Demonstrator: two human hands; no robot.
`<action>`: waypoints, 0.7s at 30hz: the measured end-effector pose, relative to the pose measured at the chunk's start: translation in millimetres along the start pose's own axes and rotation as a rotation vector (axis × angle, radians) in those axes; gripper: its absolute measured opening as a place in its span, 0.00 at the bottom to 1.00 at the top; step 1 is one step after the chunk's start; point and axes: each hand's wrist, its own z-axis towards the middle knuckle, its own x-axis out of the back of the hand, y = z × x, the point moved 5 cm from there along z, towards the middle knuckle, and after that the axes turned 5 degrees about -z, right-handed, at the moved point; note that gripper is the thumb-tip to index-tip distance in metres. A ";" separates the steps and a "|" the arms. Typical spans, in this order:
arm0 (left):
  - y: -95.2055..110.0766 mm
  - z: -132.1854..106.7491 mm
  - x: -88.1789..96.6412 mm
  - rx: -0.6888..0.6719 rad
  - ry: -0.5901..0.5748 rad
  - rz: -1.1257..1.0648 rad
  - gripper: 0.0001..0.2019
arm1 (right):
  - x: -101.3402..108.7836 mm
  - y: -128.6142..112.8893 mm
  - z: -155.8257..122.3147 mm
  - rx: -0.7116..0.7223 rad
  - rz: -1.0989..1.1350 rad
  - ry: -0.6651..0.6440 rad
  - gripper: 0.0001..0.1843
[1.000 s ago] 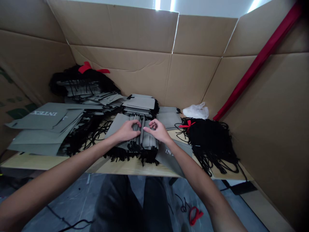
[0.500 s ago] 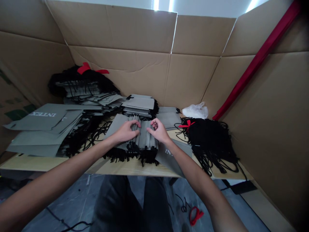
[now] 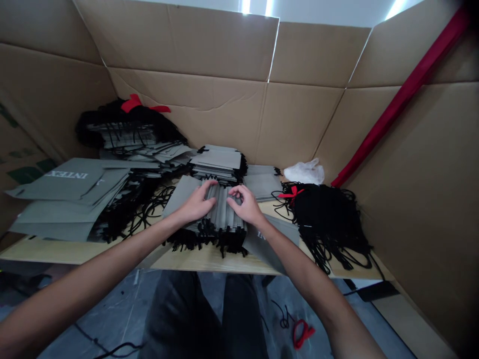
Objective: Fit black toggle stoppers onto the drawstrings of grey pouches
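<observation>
A row of grey paper bags [image 3: 221, 212] with black cord handles lies close-packed on the table in front of me, edges facing up. My left hand [image 3: 199, 202] rests on the row's left part, its thumb apart from its curved fingers. On the right part lies my right hand [image 3: 245, 203], forefinger stretched toward the middle and thumb apart below it. A narrow strip of bag edges shows between the two hands. Under my right forearm, a grey bag [image 3: 275, 249] with white lettering is partly hidden. Some fingertips are hard to make out.
Stacked grey bags [image 3: 67, 199] stand at left, with a red-tied black cord bundle [image 3: 90, 127] behind them. More bag stacks [image 3: 217, 158] stand at the back. A black cord bundle [image 3: 329, 214] and a white plastic bag [image 3: 305, 172] lie right. Cardboard walls [image 3: 209, 94] enclose the table.
My right hand has shifted slightly left, and its forefinger reaches out further. The gap between my hands looks narrower. My left hand stays on the row; the view has moved a little.
</observation>
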 end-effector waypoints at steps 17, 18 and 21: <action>-7.4 1.0 -1.5 0.012 0.023 -0.106 0.22 | 6.6 -45.3 -4.6 0.290 -0.067 -0.270 0.28; -6.7 0.7 -1.1 0.012 0.022 -0.116 0.22 | 5.7 -44.5 -4.7 0.292 -0.073 -0.275 0.28; -3.7 -1.1 0.5 0.009 0.025 -0.149 0.22 | 4.5 -42.3 -4.7 0.295 -0.086 -0.281 0.28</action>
